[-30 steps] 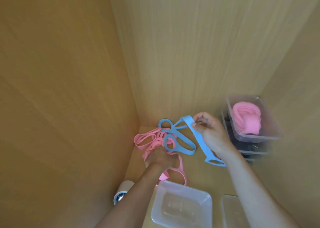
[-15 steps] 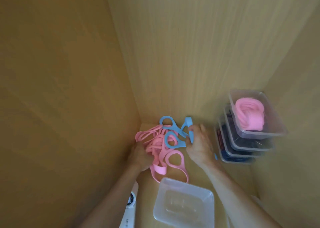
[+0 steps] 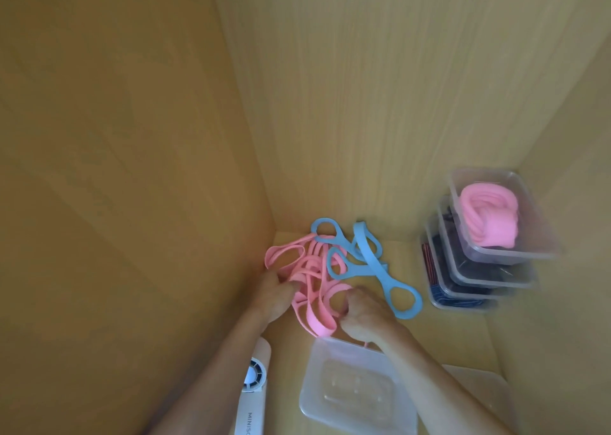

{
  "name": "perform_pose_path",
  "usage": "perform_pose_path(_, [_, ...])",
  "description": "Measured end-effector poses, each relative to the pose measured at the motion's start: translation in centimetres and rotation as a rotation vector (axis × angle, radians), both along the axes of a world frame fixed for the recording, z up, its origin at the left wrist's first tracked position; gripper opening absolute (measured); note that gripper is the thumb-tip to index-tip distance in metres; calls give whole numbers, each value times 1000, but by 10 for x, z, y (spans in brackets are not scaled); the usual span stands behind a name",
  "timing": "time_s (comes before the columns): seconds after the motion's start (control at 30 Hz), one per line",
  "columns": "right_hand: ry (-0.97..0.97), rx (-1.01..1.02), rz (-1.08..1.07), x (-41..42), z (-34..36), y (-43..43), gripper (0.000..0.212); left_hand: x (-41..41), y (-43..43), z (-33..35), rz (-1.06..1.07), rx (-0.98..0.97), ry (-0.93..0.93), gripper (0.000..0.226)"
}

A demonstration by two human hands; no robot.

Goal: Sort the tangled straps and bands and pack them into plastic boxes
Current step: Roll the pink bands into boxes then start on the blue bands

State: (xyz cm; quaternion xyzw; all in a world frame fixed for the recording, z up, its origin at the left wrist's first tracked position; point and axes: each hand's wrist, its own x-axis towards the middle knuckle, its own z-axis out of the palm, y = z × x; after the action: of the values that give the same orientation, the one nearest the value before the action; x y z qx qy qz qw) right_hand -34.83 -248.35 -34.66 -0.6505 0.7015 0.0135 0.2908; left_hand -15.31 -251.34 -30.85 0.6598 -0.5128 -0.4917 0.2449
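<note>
A tangle of pink straps (image 3: 309, 276) lies in the back left corner of the wooden surface. Blue straps (image 3: 370, 262) with loop ends lie just to its right, free of both hands. My left hand (image 3: 274, 294) grips the pink straps at the tangle's left side. My right hand (image 3: 363, 315) pinches a pink loop at the tangle's front right. A clear plastic box (image 3: 350, 388) with nothing in it stands right in front of the hands.
A stack of several clear boxes (image 3: 479, 269) stands at the right wall; the top one holds a coiled pink band (image 3: 486, 216). A white handheld fan (image 3: 253, 391) lies at the front left. A clear lid (image 3: 479, 388) lies front right. Wooden walls close in on three sides.
My right hand let go of the blue strap, which now lies flat, and came forward onto the pink straps. The left hand slid left along the pink tangle.
</note>
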Motion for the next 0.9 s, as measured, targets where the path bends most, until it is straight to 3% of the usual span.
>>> perform_pose_path(0.1, [4, 18, 3, -1, -8, 2, 23, -5, 2, 7, -24, -46, -11, 28])
perform_pose_path(0.2, [-53, -62, -65, 4, -9, 6, 7, -6, 4, 16, -40, -132, -17, 32])
perform_pose_path(0.3, [-435, -65, -301, 6, -6, 8, 24, -3, 0, 26, 1, -228, 40, 28])
perform_pose_path(0.37, [-665, -72, -462, 6, -2, 5, 21, -5, -1, 35, 11, -248, 125, 31])
perform_pose_path(0.53, [-1017, -62, -606, 7, 15, -4, 16, -10, -1, 54, 38, -279, 224, 27])
perform_pose_path(0.73, [-1109, -128, -632, 7, 34, -13, 24, -9, 4, 74, -12, -473, 5, 33])
perform_pose_path(0.9, [-1262, -218, -612, 2, 74, -14, 15, -6, 4, 85, 81, -541, -257, 26])
